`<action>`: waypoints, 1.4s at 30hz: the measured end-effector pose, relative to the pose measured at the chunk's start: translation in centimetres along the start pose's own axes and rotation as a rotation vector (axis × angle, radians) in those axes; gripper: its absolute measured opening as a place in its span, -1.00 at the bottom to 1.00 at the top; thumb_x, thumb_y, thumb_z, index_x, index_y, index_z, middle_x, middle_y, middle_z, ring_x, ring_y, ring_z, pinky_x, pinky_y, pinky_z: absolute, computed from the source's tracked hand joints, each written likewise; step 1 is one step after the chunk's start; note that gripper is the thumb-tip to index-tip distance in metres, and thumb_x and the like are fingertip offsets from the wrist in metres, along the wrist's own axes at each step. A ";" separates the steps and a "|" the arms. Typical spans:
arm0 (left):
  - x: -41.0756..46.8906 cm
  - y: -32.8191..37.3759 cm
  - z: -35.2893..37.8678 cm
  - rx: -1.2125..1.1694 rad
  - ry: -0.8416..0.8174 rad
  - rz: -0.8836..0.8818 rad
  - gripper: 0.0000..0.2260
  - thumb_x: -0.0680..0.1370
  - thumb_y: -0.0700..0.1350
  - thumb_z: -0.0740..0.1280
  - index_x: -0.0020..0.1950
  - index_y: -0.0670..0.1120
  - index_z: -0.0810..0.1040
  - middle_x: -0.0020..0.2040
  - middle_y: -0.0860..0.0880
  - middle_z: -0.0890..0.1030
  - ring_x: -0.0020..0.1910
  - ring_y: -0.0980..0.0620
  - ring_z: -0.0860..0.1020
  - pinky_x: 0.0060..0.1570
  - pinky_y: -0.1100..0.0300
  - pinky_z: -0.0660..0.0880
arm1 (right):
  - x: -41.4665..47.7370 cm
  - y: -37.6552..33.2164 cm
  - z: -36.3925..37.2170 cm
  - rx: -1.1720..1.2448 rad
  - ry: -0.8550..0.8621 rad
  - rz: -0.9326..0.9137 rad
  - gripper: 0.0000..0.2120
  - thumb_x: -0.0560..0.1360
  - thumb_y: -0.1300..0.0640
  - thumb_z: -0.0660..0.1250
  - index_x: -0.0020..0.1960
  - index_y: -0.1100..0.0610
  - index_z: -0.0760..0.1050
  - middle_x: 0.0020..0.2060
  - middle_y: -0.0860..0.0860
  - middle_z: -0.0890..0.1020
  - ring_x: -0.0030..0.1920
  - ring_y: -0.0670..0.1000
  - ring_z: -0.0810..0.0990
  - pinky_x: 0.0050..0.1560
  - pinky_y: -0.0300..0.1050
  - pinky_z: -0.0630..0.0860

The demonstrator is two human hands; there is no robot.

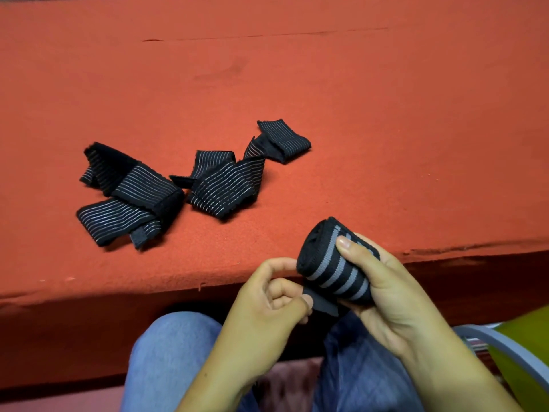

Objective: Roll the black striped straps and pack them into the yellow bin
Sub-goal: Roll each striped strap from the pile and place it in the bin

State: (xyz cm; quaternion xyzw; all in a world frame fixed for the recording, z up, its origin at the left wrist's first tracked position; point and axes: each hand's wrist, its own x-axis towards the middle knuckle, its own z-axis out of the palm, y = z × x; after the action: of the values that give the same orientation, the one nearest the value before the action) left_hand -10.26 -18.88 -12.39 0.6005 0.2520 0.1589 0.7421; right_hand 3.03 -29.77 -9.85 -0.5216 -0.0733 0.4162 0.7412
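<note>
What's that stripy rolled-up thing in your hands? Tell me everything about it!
The rolled strap is black, stretchy-looking fabric with wide grey stripes, wound into a fat roll. The right hand grips it with the thumb on top, in front of the red table's near edge. Its plain black loose end hangs from the bottom, pinched by the left hand.

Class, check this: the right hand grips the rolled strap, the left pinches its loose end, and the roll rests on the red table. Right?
No. The head view shows the roll held off the table, in front of its edge. The right hand grips it and the left hand pinches its loose end.
</note>
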 end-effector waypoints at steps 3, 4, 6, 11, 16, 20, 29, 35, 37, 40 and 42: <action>-0.1 0.4 0.4 -0.043 -0.003 0.017 -0.53 0.40 -0.28 0.43 0.29 -0.04 0.49 -0.30 -0.02 0.57 -0.27 0.05 0.58 -0.14 0.24 0.56 | -0.2 0.2 0.3 -0.002 -0.009 -0.033 -0.57 0.41 0.03 0.48 0.21 0.22 0.63 0.01 0.26 0.71 -0.03 0.17 0.71 -0.05 -0.02 0.67; -0.2 0.5 0.6 -0.044 -0.011 0.038 -0.48 0.42 -0.30 0.44 0.33 0.01 0.46 -0.28 -0.02 0.57 -0.24 0.04 0.58 -0.11 0.24 0.57 | -0.1 0.3 0.2 -0.006 -0.011 -0.037 -0.58 0.42 0.03 0.48 0.21 0.22 0.63 0.02 0.28 0.71 -0.03 0.19 0.71 -0.04 0.02 0.66; -0.5 0.7 0.6 -0.011 -0.057 0.073 -0.32 0.46 -0.39 0.44 0.45 0.13 0.37 -0.20 -0.03 0.60 -0.16 0.05 0.60 -0.01 0.26 0.56 | -0.2 0.0 0.3 0.000 -0.019 -0.027 -0.61 0.43 0.03 0.47 0.20 0.21 0.64 0.02 0.28 0.71 -0.03 0.19 0.71 -0.05 0.06 0.67; -0.5 1.2 -0.4 0.084 -0.180 0.040 -0.22 0.43 0.03 0.54 0.56 0.22 0.21 0.02 -0.08 0.69 0.03 0.02 0.67 0.08 0.21 0.56 | -0.4 -0.6 0.0 -0.142 0.012 -0.112 -0.62 0.36 0.11 0.61 0.16 0.10 0.67 -0.02 0.15 0.74 -0.06 0.09 0.71 -0.11 -0.06 0.65; 0.3 2.7 -0.7 0.116 -0.258 -0.067 -0.36 0.37 0.52 0.33 0.38 0.32 0.46 0.21 -0.04 0.69 0.09 -0.04 0.70 0.10 0.05 0.62 | -1.6 -1.3 -0.5 -0.637 -0.066 -0.358 -0.62 0.33 0.09 0.67 0.10 -0.06 0.68 -0.02 -0.05 0.74 -0.03 -0.06 0.73 -0.03 -0.15 0.64; 0.5 3.4 0.4 0.162 -0.257 -0.062 -0.60 0.54 0.36 0.29 0.28 0.20 0.55 0.17 0.03 0.70 0.11 0.06 0.69 0.01 0.11 0.64 | -2.0 -0.7 -0.9 -0.856 -0.086 -0.580 -0.58 0.32 0.06 0.63 0.15 -0.13 0.65 0.08 -0.09 0.68 0.13 0.01 0.68 0.09 -0.22 0.56; 1.7 4.0 2.6 0.179 -0.188 0.097 -0.73 0.60 0.13 0.29 0.21 0.06 0.63 0.11 -0.05 0.72 0.17 -0.09 0.67 0.27 -0.15 0.55 | -4.0 -2.8 -1.3 -0.798 -0.033 -0.462 -0.39 0.37 0.05 0.67 0.32 -0.24 0.51 0.20 -0.18 0.64 0.19 -0.10 0.67 0.19 -0.17 0.61; 2.7 6.3 5.1 0.243 -0.218 0.313 -0.75 0.60 0.17 0.33 0.15 0.07 0.62 0.03 0.06 0.72 0.02 0.16 0.66 0.06 0.26 0.54 | -5.3 -8.1 -2.3 -0.691 -0.059 -0.340 -0.47 0.28 0.05 0.61 0.23 -0.06 0.58 0.02 -0.07 0.76 0.04 -0.08 0.75 0.02 -0.23 0.63; 3.0 6.6 6.2 0.218 -0.272 0.300 -0.66 0.56 0.26 0.30 0.20 0.09 0.60 0.10 0.05 0.72 0.10 0.12 0.67 0.13 0.17 0.56 | -5.6 -9.6 -3.1 -0.762 -0.057 -0.383 -0.50 0.32 0.06 0.68 0.19 -0.06 0.59 0.04 -0.03 0.75 0.07 -0.04 0.74 0.08 -0.15 0.65; 3.2 7.5 8.8 0.075 -0.410 0.147 -0.62 0.59 0.29 0.23 0.26 0.11 0.59 0.15 -0.01 0.71 0.09 0.04 0.68 0.01 0.06 0.61 | -6.9 -11.4 -4.7 -0.885 -0.018 -0.499 -0.47 0.31 0.02 0.70 0.20 -0.15 0.57 0.09 -0.06 0.71 0.12 -0.06 0.71 0.13 -0.17 0.62; 3.4 8.2 10.5 0.010 -0.482 0.083 -0.57 0.59 0.30 0.21 0.28 0.08 0.58 0.15 -0.05 0.71 0.02 0.06 0.66 -0.13 0.13 0.58 | -8.0 -12.2 -5.6 -0.880 -0.005 -0.566 -0.47 0.27 0.02 0.64 0.18 -0.18 0.56 0.08 -0.08 0.70 0.11 -0.07 0.71 0.11 -0.22 0.61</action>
State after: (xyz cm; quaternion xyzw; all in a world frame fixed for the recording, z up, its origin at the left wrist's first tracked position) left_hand -1.00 -23.71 -3.48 0.6345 0.0434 0.0401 0.7706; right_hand 7.55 -40.63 0.47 -0.7426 -0.3810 0.1306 0.5352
